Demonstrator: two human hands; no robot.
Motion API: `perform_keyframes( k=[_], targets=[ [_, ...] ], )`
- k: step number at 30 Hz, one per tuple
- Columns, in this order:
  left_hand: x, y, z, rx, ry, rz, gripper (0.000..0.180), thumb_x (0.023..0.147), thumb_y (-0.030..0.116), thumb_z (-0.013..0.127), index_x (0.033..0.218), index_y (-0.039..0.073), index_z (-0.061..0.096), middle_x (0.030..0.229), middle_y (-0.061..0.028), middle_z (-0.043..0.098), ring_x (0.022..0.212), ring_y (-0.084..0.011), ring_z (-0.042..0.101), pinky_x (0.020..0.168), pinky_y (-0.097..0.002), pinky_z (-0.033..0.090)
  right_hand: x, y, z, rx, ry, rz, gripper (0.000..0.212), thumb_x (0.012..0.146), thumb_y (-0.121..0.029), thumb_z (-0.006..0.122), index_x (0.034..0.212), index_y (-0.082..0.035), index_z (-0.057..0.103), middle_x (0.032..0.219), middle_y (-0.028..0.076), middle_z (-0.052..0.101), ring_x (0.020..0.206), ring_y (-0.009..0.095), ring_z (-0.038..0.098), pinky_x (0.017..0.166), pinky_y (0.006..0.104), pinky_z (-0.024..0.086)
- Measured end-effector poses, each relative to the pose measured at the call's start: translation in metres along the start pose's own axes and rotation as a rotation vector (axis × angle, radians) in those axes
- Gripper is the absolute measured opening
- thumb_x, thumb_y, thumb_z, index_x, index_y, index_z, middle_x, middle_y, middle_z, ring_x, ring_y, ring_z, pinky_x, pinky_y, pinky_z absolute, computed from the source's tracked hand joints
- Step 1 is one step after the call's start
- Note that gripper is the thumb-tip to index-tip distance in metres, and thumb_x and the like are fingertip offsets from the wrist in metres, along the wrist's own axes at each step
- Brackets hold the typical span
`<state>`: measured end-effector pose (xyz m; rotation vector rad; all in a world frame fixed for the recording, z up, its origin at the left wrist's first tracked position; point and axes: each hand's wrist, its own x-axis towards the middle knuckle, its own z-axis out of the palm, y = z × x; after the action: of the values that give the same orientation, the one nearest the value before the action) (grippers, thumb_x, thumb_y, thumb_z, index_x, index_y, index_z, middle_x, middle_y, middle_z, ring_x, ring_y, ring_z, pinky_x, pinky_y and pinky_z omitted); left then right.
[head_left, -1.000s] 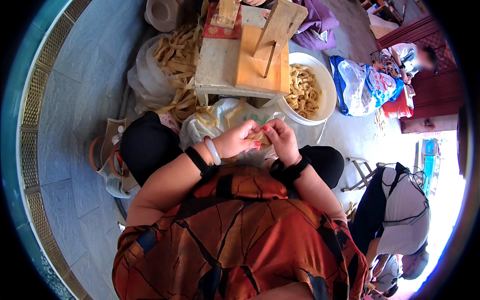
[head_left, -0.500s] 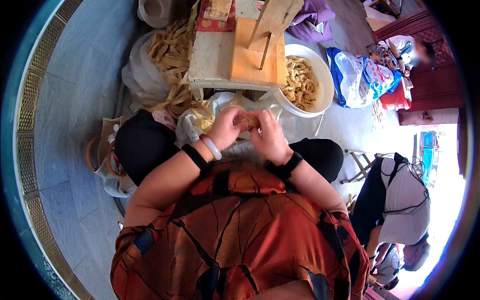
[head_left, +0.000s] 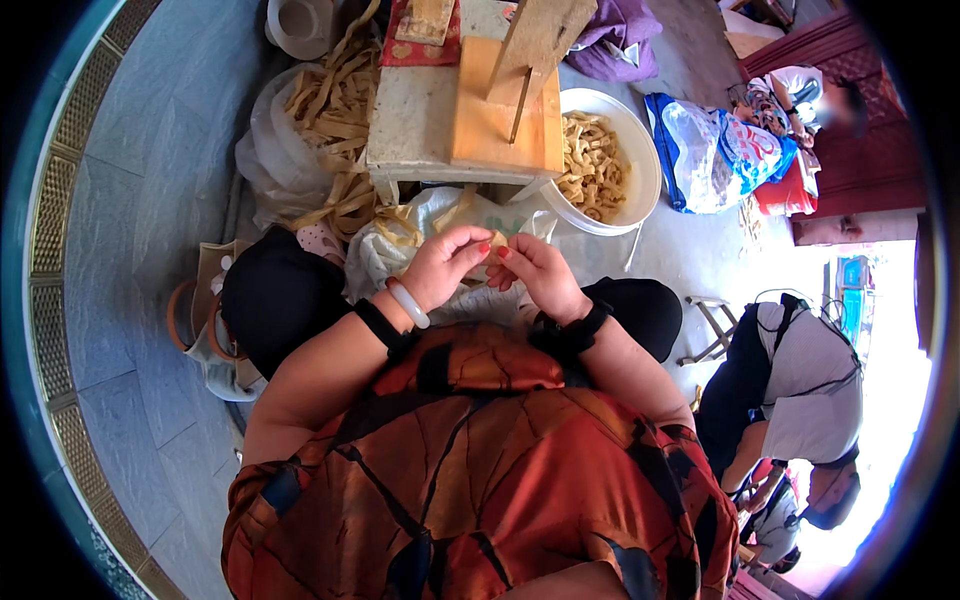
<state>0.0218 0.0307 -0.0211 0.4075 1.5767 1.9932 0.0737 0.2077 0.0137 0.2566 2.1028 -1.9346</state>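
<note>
— What colours sit around the hands?

— The left hand has red-painted nails and a pale jade-white bangle next to a black wristband. The small piece between the fingertips is pale tan. The right hand wears a black band too.

— And the clothing?

— The shirt is rust orange, crossed by dark, crack-like lines with navy patches. The trousers are black.

— Farther up?

— Tan strips lie on a clear plastic bag. The wooden block is orange-brown on a grey-white bench. The bowl is white, holding yellow-tan pieces. The floor is blue-grey tile.
</note>
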Motion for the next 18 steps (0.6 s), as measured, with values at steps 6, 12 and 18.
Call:
perform_keyframes(
  k=[6,12,18],
  targets=[
    [0.005,0.001,-0.011,0.298,-0.005,0.178,0.018,0.099,0.019,0.051,0.098,0.005,0.062,0.079,0.0030,0.057,0.066,-0.0029,0.045,0.061,-0.0191,0.041,-0.010,-0.023,0.003,-0.629,-0.073,-0.506,0.020,0.094,-0.019,0.058,0.085,-0.001,0.058,0.070,0.011,0.059,0.060,0.022,0.058,0.057,0.0311,0.047],
    [0.010,0.030,-0.018,0.399,0.191,0.251,0.018,0.099,0.016,0.050,0.091,0.003,0.058,0.078,-0.0002,0.058,0.072,-0.0091,0.052,0.068,-0.0244,0.045,-0.017,-0.029,-0.009,-0.109,-0.065,-0.025,0.017,0.092,-0.017,0.061,0.089,-0.001,0.059,0.073,0.010,0.061,0.064,0.025,0.059,0.061,0.0314,0.049],
    [0.004,0.042,0.006,0.469,0.075,0.357,0.013,0.099,0.014,0.050,0.096,0.003,0.057,0.080,-0.0030,0.060,0.073,-0.0098,0.054,0.069,-0.0237,0.045,-0.022,-0.060,0.008,-0.586,-0.004,-0.584,0.018,0.081,-0.008,0.068,0.093,-0.005,0.055,0.078,0.012,0.062,0.068,0.028,0.064,0.060,0.0362,0.051]
  ],
)
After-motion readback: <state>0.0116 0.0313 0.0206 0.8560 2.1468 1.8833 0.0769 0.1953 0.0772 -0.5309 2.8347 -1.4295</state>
